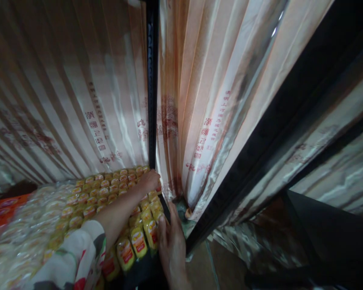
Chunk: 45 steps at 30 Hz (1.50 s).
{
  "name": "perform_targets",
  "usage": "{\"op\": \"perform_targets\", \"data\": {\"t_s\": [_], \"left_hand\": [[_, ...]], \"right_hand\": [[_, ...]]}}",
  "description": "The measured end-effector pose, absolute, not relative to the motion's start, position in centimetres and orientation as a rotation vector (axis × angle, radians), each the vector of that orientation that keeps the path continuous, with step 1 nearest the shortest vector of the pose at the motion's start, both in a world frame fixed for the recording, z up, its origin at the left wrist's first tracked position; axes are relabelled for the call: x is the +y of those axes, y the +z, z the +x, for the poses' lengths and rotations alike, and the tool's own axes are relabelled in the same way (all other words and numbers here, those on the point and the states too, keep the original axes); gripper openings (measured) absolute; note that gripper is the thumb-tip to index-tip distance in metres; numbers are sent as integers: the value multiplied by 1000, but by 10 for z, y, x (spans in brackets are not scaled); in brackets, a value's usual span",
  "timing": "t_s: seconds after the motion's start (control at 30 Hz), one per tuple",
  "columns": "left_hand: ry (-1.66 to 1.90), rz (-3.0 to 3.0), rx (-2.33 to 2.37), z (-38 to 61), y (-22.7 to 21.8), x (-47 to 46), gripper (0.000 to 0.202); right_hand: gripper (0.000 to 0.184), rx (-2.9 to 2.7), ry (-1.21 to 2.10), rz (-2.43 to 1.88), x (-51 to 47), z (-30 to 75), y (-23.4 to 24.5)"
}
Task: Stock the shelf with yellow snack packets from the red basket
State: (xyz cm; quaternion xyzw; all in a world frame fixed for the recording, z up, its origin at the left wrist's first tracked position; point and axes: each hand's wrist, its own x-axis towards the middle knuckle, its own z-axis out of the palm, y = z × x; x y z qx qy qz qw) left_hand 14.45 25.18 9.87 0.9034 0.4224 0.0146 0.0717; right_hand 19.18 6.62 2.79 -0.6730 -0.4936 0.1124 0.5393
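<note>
My left hand [149, 180] reaches far in over rows of small yellow packets [109, 189] and rests against the foot of a black upright post [153, 88]; its fingers are curled and hidden from me. My right hand [172, 241] lies lower, fingers stretched up along the edge of the yellow packets [145, 231], beside a black shelf bar [245, 161]. Nothing shows in that hand. Tall wrapped rolls of pale orange paper [205, 121] with red characters stand behind both hands.
More wrapped rolls [63, 100] fill the left bay. Clear-wrapped packs [21, 233] and an orange pack [6, 205] lie at the left. A dark shelf board [320, 225] and more rolls [335, 153] sit at the right. Brown floor [205, 266] shows below.
</note>
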Motion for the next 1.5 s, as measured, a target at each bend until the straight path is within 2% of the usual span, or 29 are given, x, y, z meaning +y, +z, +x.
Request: {"op": "perform_targets", "data": {"t_s": [0.2, 0.37, 0.53, 0.67, 1.03, 1.27, 1.5], "left_hand": [[23, 2721, 1325, 145, 101, 246, 34], [115, 2706, 1374, 143, 109, 237, 33], [222, 2673, 1361, 132, 113, 216, 28], [166, 2685, 1084, 117, 114, 188, 20], [138, 2844, 897, 96, 113, 125, 23], [204, 2680, 1033, 94, 127, 119, 33], [256, 2475, 1025, 96, 131, 122, 19]], "right_hand": [[45, -1222, 58, -1640, 25, 179, -10], [46, -1274, 19, -1633, 8, 176, -31], [45, -1279, -17, -1697, 5, 178, -35], [46, -1285, -45, -1745, 9, 176, -35], [43, -1319, -227, -1788, 15, 182, -49], [44, -1224, -181, -1762, 18, 177, -35], [46, -1184, -77, -1700, 36, 175, -5]]}}
